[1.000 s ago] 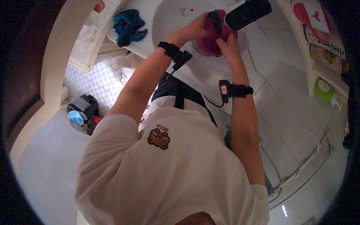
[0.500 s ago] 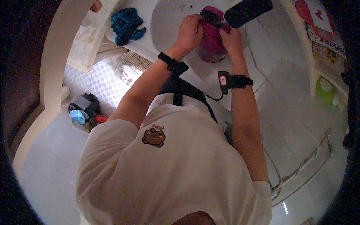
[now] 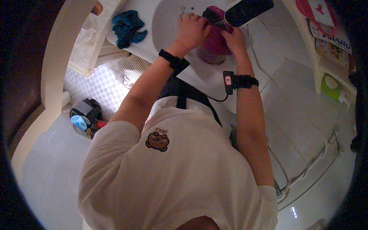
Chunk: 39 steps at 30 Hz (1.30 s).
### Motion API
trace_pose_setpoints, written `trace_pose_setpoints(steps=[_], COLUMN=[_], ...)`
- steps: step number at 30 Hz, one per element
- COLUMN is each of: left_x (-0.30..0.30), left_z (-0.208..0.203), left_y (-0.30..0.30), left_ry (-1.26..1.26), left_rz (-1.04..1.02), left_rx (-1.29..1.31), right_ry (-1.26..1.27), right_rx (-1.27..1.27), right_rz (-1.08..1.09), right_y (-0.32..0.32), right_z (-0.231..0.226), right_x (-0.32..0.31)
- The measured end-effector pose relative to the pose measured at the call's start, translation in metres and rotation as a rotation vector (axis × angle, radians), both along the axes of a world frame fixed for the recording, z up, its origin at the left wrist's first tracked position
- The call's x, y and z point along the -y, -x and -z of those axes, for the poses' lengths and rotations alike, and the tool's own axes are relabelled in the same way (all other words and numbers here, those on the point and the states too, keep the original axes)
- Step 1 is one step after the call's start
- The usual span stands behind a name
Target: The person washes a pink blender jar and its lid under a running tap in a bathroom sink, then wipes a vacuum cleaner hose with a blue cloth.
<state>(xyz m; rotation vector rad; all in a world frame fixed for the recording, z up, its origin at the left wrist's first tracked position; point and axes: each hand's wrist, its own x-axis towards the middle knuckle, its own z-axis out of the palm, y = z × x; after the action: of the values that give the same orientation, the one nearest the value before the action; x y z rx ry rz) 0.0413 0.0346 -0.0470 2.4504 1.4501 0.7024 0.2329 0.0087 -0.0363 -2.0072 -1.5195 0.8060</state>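
Lead: State the position of the article.
Second: The magenta-and-black article is sitting between the two hands, over the right side of the white basin, its lower end facing the person. A dark rounded fixture is overhanging its upper right edge.

Lead: Condition of the hands?
Second: The right hand is closing thumb and bent fingers on the article's right edge. The left hand is lying half open along the left side, fingers loosely spread, thumb against the surface. The view is dim and grainy here, so I cannot tell whether it is truly gripping.

Lead: Hazards?
Second: In my judgement, the right hand is possibly bearing most of the hold; if that edge is slick, the article could twist or drop. The fixture is standing close enough for a lifted article or knuckle to strike it.

Lead: Anything else?
Second: A thin cable is trailing from the right wrist strap past the basin's edge; a sharp reach could snag it. The teal cloth is lying at the left, well apart from the article, and is posing little risk.
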Motion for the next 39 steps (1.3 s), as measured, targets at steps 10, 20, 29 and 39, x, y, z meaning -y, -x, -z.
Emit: trace_pose_setpoints(steps=[10, 20, 29, 39], left_x=[0.014, 0.036, -0.037, -0.025], left_z=[-0.005, 0.012, 0.045, 0.023], left_y=[-0.014, 0.003, 0.001, 0.036], left_ry=[-0.076, 0.069, 0.832, 0.658], left_rz=[0.197, -0.096, -0.105, 0.169], left_rx=[-0.158, 0.154, 0.679, 0.668], right_ry=[0.054, -0.053, 0.123, -0.239], right_rx=[-0.121, -0.03, -0.133, 0.295], right_rz=[-0.074, -0.064, -0.056, -0.217], right_y=[0.014, 0.007, 0.031, 0.042], right_z=[-0.017, 0.005, -0.027, -0.025], right_x=[0.006, 0.006, 0.008, -0.004])
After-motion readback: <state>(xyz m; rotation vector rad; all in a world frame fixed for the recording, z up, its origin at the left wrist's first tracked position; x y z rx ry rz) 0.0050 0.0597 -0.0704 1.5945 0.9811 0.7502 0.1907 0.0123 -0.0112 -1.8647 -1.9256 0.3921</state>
